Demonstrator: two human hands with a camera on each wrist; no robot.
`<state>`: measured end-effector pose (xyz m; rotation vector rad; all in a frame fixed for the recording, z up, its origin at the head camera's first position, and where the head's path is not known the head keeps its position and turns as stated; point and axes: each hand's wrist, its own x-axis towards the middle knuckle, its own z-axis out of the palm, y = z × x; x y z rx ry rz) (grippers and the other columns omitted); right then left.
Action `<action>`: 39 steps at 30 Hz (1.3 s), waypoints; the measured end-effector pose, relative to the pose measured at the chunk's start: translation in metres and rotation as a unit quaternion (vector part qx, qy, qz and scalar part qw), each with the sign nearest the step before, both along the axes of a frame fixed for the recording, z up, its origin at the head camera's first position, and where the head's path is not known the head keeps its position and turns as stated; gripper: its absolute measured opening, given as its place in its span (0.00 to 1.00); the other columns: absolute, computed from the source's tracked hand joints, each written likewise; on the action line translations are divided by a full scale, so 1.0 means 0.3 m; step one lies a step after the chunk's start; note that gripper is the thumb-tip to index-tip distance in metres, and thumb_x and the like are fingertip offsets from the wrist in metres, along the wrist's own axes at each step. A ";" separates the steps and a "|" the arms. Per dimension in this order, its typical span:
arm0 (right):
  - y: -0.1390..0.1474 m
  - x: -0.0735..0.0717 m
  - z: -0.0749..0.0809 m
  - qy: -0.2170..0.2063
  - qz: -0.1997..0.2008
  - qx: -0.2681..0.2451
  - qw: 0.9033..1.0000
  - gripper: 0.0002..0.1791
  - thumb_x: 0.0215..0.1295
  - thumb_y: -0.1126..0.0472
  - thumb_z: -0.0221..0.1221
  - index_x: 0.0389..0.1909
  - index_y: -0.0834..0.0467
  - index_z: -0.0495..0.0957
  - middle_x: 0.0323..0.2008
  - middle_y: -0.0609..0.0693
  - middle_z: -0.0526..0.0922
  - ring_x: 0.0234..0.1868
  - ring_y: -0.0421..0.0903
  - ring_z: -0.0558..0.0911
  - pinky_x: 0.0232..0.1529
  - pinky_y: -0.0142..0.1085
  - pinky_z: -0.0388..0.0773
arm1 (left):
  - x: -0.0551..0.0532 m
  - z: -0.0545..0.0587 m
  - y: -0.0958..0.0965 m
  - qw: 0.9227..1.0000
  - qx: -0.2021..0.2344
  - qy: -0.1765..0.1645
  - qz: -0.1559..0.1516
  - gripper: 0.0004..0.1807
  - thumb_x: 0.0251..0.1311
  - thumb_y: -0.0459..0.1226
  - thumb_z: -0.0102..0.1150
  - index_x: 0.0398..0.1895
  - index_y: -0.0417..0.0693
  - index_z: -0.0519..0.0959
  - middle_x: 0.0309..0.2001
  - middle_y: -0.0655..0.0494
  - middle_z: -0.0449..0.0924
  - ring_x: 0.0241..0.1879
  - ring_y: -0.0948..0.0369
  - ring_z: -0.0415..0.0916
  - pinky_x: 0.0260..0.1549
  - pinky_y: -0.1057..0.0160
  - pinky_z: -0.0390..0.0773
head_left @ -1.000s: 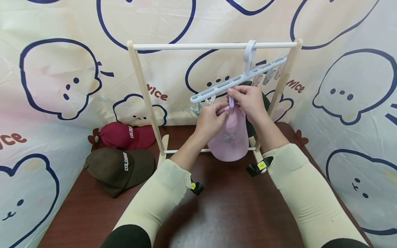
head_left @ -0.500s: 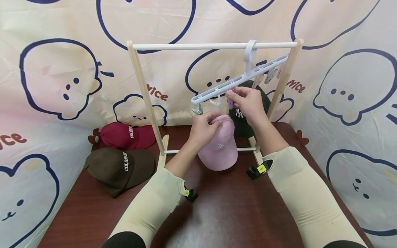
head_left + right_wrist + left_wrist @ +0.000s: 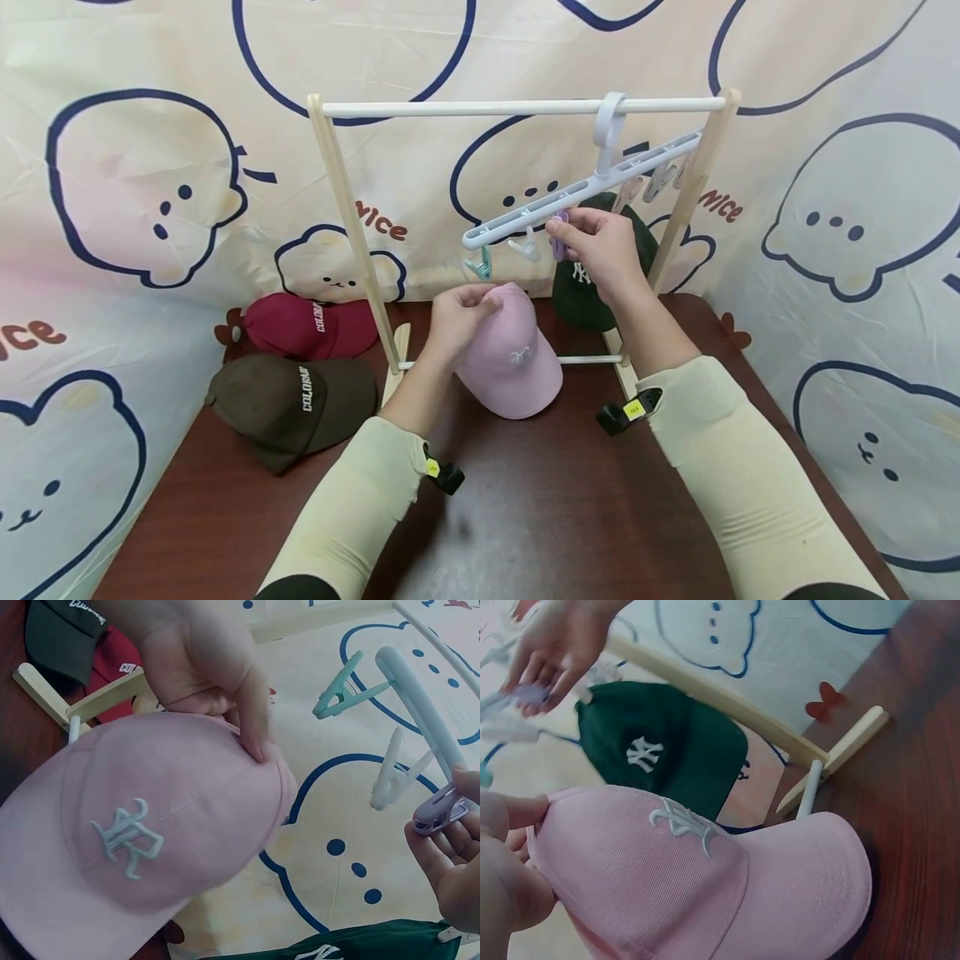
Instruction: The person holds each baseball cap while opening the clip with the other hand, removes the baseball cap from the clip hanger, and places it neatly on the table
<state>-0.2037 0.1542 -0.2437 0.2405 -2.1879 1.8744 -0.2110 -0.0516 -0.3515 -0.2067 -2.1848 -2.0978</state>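
My left hand [image 3: 457,323] pinches a pink baseball cap [image 3: 510,358] by the back edge of its crown, and the brim points down. In the right wrist view the pink cap [image 3: 150,817] shows pale embroidery on its front. My right hand [image 3: 603,250] pinches a purple clothespin [image 3: 559,237] that hangs under the tilted white clip hanger [image 3: 577,193]. A white clothespin [image 3: 397,772] and a green clothespin [image 3: 345,690] dangle from the hanger's lower end. Behind my right hand hangs a dark green cap [image 3: 660,746] with white lettering.
The hanger hooks over the top bar [image 3: 450,109] of a wooden rack [image 3: 345,208]. More clothespins [image 3: 656,182] hang at its raised end. A red cap [image 3: 300,327] and a dark brown cap [image 3: 285,404] lie on the brown table [image 3: 540,508] at the left. Printed cloth [image 3: 420,50] surrounds the table.
My left hand has drawn the pink cap down and to the left, away from the purple clothespin. The right hand stays at that clothespin. More of the green cap shows.
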 end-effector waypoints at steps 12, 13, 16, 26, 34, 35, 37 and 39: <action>0.008 -0.005 0.006 -0.002 -0.002 0.004 1.000 0.23 0.61 0.53 0.68 0.51 0.63 0.82 0.35 0.50 0.85 0.33 0.43 0.83 0.44 0.32 0.83 | -0.112 -0.041 -0.112 0.905 0.382 -0.187 0.014 0.25 0.65 0.24 0.55 0.66 0.33 0.69 0.68 0.44 0.69 0.66 0.58 0.67 0.63 0.67 0.69; 0.009 -0.005 0.006 -0.003 -0.001 0.002 1.000 0.23 0.61 0.53 0.68 0.52 0.64 0.82 0.35 0.50 0.85 0.33 0.43 0.83 0.44 0.32 0.83 | -0.117 -0.044 -0.119 0.899 0.395 -0.190 0.016 0.25 0.65 0.24 0.54 0.66 0.33 0.69 0.68 0.45 0.68 0.66 0.59 0.67 0.63 0.67 0.69; 0.010 -0.006 0.006 -0.004 0.001 -0.003 1.000 0.23 0.61 0.54 0.68 0.52 0.64 0.81 0.35 0.50 0.85 0.33 0.43 0.82 0.43 0.32 0.83 | -0.136 -0.049 -0.133 0.890 0.411 -0.195 0.023 0.24 0.65 0.25 0.55 0.65 0.34 0.70 0.67 0.47 0.70 0.65 0.59 0.69 0.62 0.68 0.70; 0.005 -0.008 -0.003 -0.008 -0.002 0.009 1.000 0.23 0.60 0.52 0.68 0.52 0.62 0.82 0.36 0.51 0.85 0.33 0.44 0.83 0.46 0.33 0.83 | -0.216 -0.055 -0.164 0.879 0.447 -0.152 0.066 0.28 0.65 0.24 0.54 0.69 0.36 0.66 0.72 0.48 0.64 0.69 0.60 0.63 0.66 0.67 0.66; 0.003 -0.012 -0.010 -0.001 -0.002 0.015 1.000 0.23 0.60 0.52 0.68 0.51 0.61 0.82 0.34 0.51 0.85 0.31 0.45 0.82 0.44 0.31 0.83 | -0.249 -0.057 -0.172 0.863 0.461 -0.163 0.124 0.25 0.65 0.25 0.56 0.66 0.37 0.70 0.68 0.48 0.70 0.66 0.60 0.69 0.61 0.67 0.72; 0.004 -0.014 -0.011 0.000 -0.002 0.015 1.000 0.23 0.60 0.52 0.68 0.51 0.61 0.82 0.34 0.50 0.85 0.31 0.45 0.82 0.45 0.31 0.83 | -0.254 -0.054 -0.172 0.863 0.461 -0.164 0.128 0.25 0.65 0.25 0.56 0.66 0.38 0.72 0.67 0.49 0.71 0.65 0.60 0.70 0.60 0.67 0.72; 0.005 -0.015 -0.010 0.002 -0.002 0.015 1.000 0.22 0.60 0.52 0.68 0.51 0.61 0.83 0.34 0.50 0.86 0.31 0.45 0.83 0.45 0.32 0.83 | -0.263 -0.050 -0.169 0.863 0.461 -0.157 0.133 0.23 0.64 0.25 0.56 0.64 0.39 0.74 0.66 0.50 0.73 0.63 0.61 0.71 0.59 0.68 0.73; 0.006 -0.016 -0.009 0.004 0.000 0.013 1.000 0.22 0.60 0.52 0.68 0.51 0.61 0.83 0.34 0.50 0.86 0.31 0.45 0.83 0.45 0.32 0.83 | -0.274 -0.046 -0.166 0.863 0.463 -0.147 0.137 0.22 0.64 0.24 0.56 0.62 0.39 0.76 0.64 0.52 0.75 0.63 0.61 0.72 0.58 0.69 0.74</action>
